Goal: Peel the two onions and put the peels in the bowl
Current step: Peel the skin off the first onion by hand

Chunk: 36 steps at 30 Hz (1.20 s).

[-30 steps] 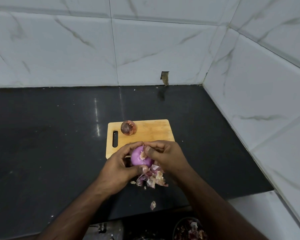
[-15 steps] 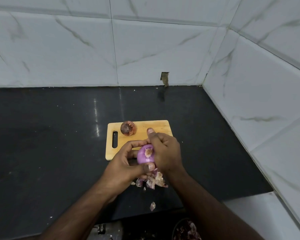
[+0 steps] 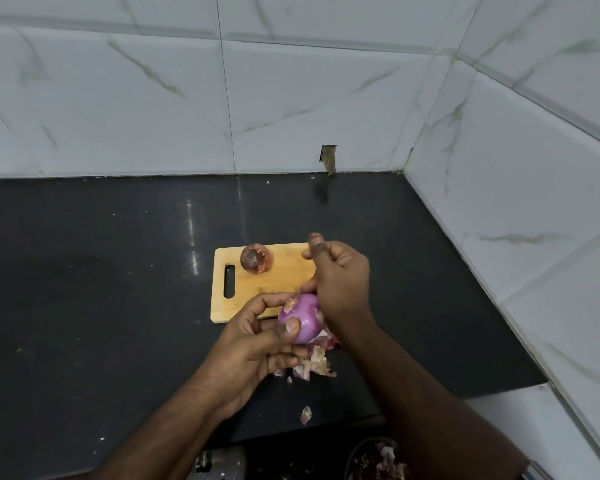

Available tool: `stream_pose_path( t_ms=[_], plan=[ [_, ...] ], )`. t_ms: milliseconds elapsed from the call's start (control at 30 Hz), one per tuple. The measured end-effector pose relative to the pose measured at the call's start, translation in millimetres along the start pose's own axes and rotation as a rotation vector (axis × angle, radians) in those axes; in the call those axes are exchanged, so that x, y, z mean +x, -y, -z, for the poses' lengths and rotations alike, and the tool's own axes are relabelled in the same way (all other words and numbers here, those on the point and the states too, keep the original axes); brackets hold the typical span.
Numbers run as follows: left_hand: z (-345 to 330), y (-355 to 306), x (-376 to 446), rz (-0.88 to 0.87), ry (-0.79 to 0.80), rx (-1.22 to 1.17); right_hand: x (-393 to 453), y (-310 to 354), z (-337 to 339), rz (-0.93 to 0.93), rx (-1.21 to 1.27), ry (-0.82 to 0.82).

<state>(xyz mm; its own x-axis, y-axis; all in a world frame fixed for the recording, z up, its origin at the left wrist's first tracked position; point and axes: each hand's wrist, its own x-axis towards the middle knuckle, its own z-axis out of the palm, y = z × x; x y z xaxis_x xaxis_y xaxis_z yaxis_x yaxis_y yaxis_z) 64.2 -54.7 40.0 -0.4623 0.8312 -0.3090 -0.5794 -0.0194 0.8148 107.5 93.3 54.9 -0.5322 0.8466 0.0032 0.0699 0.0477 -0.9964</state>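
Gripping the peeled onion (image 3: 302, 318), left hand (image 3: 253, 344) curls underneath.

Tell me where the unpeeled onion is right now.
In the head view the unpeeled onion sits on the cutting board's far left corner, beside its handle slot, beyond both hands.

Wooden cutting board (image 3: 284, 275) on black countertop (image 3: 84, 271); marble-look tiled walls (image 3: 118, 98).
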Motion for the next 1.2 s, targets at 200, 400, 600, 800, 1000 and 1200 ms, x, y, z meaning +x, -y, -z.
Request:
stream_pose_path(
  t_ms=[200,400,600,800,1000,1200],
  plan=[
    [-8,2,2,0.015,-0.077,-0.122,-9,3,0,-0.068,0.208,0.126],
    [-9,4,0,0.056,-0.041,-0.12,-11,3,-10,-0.083,0.115,0.119],
    [-12,4,-1,0.078,-0.018,-0.101,2,12,3,-0.454,0.196,0.222],
    [-10,3,1,0.16,0.025,-0.088,-7,-5,0,-0.093,0.132,0.188],
    [-6,3,7,0.154,-0.04,0.102,1,-2,-4,-0.221,-0.088,0.146],
    [-9,4,5,0.218,0.0,-0.111,13,-8,11,-0.351,0.044,0.135]
  ],
)
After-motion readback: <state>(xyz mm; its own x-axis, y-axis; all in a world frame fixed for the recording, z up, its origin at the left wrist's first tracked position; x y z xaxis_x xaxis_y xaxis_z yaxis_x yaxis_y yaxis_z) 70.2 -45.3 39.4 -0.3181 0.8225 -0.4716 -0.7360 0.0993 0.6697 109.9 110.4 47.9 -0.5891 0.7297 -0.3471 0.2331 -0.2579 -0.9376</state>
